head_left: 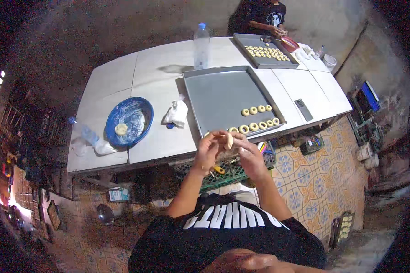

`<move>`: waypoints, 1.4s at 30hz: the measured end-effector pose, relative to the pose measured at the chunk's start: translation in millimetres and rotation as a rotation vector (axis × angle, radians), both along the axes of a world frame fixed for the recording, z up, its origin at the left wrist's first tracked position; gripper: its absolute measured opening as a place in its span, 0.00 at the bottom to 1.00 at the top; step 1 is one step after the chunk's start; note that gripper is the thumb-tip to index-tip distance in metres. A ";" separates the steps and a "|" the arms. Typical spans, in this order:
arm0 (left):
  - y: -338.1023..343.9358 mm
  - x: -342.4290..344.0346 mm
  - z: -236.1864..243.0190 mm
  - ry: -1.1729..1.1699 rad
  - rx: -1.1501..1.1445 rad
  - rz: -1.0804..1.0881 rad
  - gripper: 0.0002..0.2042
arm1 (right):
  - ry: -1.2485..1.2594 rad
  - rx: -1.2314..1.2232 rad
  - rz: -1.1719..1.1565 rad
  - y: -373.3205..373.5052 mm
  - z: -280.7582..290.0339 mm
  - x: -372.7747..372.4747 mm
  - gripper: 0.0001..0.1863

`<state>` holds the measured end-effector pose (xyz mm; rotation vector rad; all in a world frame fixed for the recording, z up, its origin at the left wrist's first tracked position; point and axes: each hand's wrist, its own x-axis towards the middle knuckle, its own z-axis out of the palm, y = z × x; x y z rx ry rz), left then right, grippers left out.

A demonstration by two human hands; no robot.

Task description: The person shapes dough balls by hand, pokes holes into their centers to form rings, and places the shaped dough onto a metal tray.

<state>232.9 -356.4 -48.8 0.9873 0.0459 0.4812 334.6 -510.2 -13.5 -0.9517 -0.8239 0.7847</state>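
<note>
A small pale piece of dough [229, 141] is held up in front of me, between the fingers of both hands. My left hand [207, 152] is closed on its left side and my right hand [251, 157] on its right side. Just beyond my fingers is a large grey metal tray [223, 93] on the white table. Several dough rings [244, 129] line its near edge, with a shorter row of dough rings [253, 110] behind them at the right. My hands hide part of the near row.
Left on the table [111, 75] are a blue floury basin [143, 107] holding a dough lump [120, 129], and a white bag [177, 113]. A plastic bottle [202, 48] stands behind the tray; a phone [304, 110] lies right. Another person [259, 13] works beyond a second tray [271, 63].
</note>
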 end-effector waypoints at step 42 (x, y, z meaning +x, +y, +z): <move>-3.4 -2.0 -7.7 0.236 0.048 0.204 0.15 | -0.400 -0.340 -0.319 19.6 -20.2 3.3 0.15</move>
